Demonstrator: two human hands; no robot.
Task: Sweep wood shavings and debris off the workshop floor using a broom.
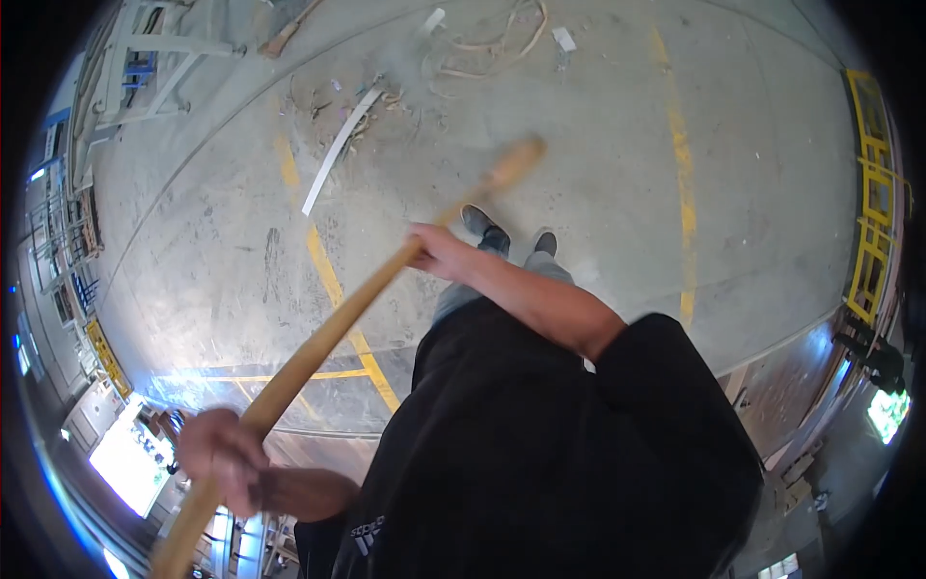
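While you look down, your left hand point(224, 455) is wrapped tight around the near part of a long wooden pole point(333, 328), and your right hand point(436, 251) is closed on the same pole farther along its length. Taking the pole as landmark: it slants from the lower left edge of the view up to a blurred far end above your right hand, over the concrete floor point(559, 135).

Left of the pole's middle, a worn yellow floor line point(328, 280) runs roughly alongside it and passes under it; a second yellow line point(683, 183) lies well to the right, beyond your two shoes point(511, 236), which stand just right of the pole's upper part. Above and left of the pole's far end lie a white strip point(338, 145) and a patch of scattered debris point(376, 101), with loose cord point(492, 39) farther up. A pale metal frame point(145, 58) bounds the floor at far upper left, and a yellow railing point(873, 193) bounds it at far right. Between the pole and both yellow lines the floor is broad and flat. Your black shirt point(540, 454) fills the view below the pole's right side.
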